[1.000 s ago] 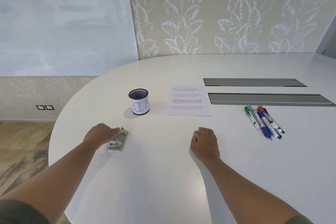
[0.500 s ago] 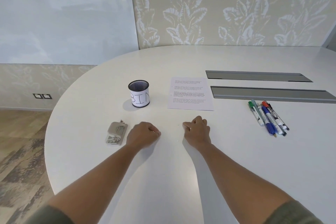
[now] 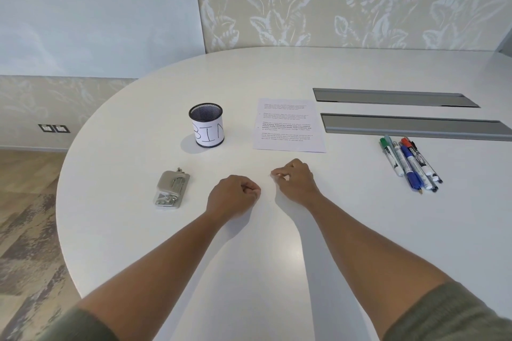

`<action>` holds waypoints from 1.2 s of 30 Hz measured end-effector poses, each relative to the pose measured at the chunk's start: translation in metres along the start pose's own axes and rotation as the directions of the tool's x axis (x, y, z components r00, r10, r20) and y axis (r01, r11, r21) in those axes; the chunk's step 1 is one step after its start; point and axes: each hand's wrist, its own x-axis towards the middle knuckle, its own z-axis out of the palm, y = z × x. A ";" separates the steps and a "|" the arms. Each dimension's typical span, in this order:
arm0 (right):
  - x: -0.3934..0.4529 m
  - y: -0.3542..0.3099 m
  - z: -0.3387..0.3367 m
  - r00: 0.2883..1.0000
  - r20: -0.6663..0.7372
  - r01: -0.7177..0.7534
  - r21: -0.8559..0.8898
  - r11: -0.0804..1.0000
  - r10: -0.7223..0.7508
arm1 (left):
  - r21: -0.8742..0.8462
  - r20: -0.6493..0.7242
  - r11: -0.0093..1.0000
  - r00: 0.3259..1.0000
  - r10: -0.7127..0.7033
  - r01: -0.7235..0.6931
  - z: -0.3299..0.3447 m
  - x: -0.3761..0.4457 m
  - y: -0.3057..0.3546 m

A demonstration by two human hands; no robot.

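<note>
A metal hole punch (image 3: pixel 171 188) lies on the white table (image 3: pixel 360 230) at the left, with no hand on it. My left hand (image 3: pixel 232 196) rests on the table to its right, curled into a fist; nothing shows in it. My right hand (image 3: pixel 296 180) sits close beside it, thumb and fingertips pressed together at the table surface. Whether they pinch anything is too small to tell. A black mesh cup labelled BIN (image 3: pixel 206 126) stands behind the hands, and a printed sheet (image 3: pixel 288 126) lies to its right.
Several markers and pens (image 3: pixel 410 163) lie together at the right. Two grey cable slots (image 3: pixel 396 97) run across the far right of the table. The rounded table edge curves past on the left, above a wood-pattern floor (image 3: pixel 25 216).
My left hand let go of the hole punch and moved right to the middle of the table, beside my right hand. The right hand shifted slightly left and forward.
</note>
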 end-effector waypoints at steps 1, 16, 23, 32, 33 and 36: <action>0.000 0.000 -0.001 1.000 0.007 -0.001 0.003 1.000 0.001 | -0.001 0.002 1.000 1.000 0.005 -0.005 0.001 -0.001 0.000; 0.002 -0.002 -0.002 1.000 -0.003 -0.001 0.065 0.998 0.001 | 0.062 -0.013 0.994 0.996 0.087 -0.086 0.019 -0.014 0.006; 0.001 0.000 -0.004 1.000 -0.016 0.005 0.107 0.994 -0.004 | 0.092 -0.067 0.994 0.995 0.069 -0.062 0.025 -0.014 0.010; 0.000 -0.001 -0.006 0.999 -0.050 0.013 0.113 0.993 -0.008 | -0.020 -0.008 1.000 1.000 0.023 -0.023 0.015 -0.008 0.003; 0.000 -0.001 -0.006 0.998 -0.054 0.016 0.115 0.993 -0.010 | -0.027 -0.008 0.999 1.000 0.025 -0.026 0.014 -0.007 0.001; -0.001 -0.001 -0.007 0.998 -0.057 0.024 0.115 0.993 -0.017 | -0.033 -0.006 0.998 0.999 0.048 -0.048 0.011 -0.006 -0.002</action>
